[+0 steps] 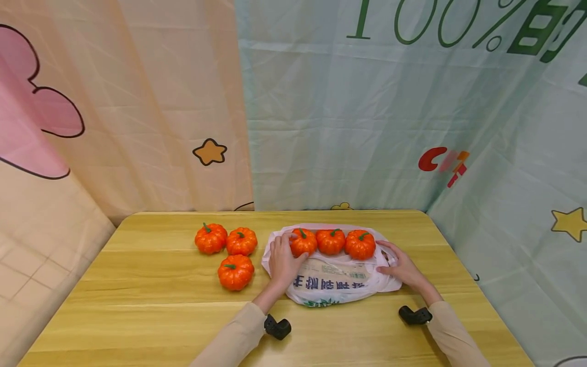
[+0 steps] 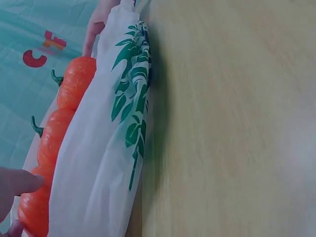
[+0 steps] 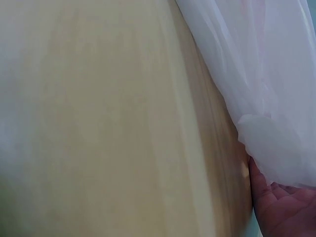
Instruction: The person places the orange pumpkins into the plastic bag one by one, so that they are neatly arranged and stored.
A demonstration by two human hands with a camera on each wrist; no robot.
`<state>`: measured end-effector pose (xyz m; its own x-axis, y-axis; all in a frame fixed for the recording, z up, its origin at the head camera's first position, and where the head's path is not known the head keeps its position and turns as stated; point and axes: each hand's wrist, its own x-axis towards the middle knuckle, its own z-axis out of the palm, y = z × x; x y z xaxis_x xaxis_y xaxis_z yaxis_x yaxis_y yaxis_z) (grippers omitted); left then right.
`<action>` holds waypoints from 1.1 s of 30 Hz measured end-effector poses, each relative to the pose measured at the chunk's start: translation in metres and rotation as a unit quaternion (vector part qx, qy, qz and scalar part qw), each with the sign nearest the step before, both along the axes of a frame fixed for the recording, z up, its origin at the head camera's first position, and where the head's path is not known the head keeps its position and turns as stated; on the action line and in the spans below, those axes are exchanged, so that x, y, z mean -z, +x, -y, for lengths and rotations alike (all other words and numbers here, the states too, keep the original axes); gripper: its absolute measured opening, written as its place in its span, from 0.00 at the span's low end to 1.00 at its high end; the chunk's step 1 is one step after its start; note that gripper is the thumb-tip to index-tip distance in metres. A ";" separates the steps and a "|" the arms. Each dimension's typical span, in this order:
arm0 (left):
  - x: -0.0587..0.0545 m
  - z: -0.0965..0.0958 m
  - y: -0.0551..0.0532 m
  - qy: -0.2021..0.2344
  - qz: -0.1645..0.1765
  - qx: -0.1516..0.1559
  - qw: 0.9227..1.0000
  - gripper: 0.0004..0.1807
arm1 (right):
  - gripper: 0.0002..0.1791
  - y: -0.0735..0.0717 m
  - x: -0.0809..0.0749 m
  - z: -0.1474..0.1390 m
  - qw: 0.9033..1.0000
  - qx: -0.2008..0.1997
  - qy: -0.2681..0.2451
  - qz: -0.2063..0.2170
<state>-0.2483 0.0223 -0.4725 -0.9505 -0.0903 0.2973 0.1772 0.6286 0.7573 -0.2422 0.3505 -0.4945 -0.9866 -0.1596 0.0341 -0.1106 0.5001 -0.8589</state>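
Observation:
Three small orange pumpkins with green stems sit in a row on a white plastic bag (image 1: 373,280) printed with dark characters and green leaves. My left hand (image 1: 282,264) grips the left pumpkin (image 1: 300,245), its thumb on the near side and its fingers at the far left. Beside that one are the middle pumpkin (image 1: 331,242) and the right pumpkin (image 1: 361,246). At the bag's right end, my right hand (image 1: 405,266) holds the edge of the plastic. In the right wrist view, white film (image 3: 276,143) covers part of the right hand's fingers (image 3: 276,191).
Three more pumpkins lie on the left of the wooden table (image 1: 156,316): one at the back left (image 1: 211,238), one beside it (image 1: 242,241) and one nearer (image 1: 236,273). Patterned curtains (image 1: 321,127) hang behind the table. Each wrist carries a black camera (image 1: 277,327).

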 end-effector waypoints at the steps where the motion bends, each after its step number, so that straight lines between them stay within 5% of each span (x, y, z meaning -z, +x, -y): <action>1: -0.001 0.001 0.001 0.001 -0.005 0.004 1.000 0.29 | 0.40 0.000 0.000 0.000 1.000 0.000 0.002 0.002; 16: -0.027 0.032 0.016 0.051 -0.033 0.065 0.996 0.27 | 0.40 -0.001 0.001 -0.002 1.000 -0.001 0.012 0.004; 33: -0.057 0.102 0.027 0.094 -0.075 0.041 0.992 0.26 | 0.41 0.000 -0.002 0.000 1.000 -0.005 0.003 0.010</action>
<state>-0.2214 -0.0798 -0.4155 -0.9034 -0.0821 0.4208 0.3411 0.4572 0.8214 -0.2425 0.3504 -0.4926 -0.9853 -0.1702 0.0128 -0.0981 0.5038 -0.8582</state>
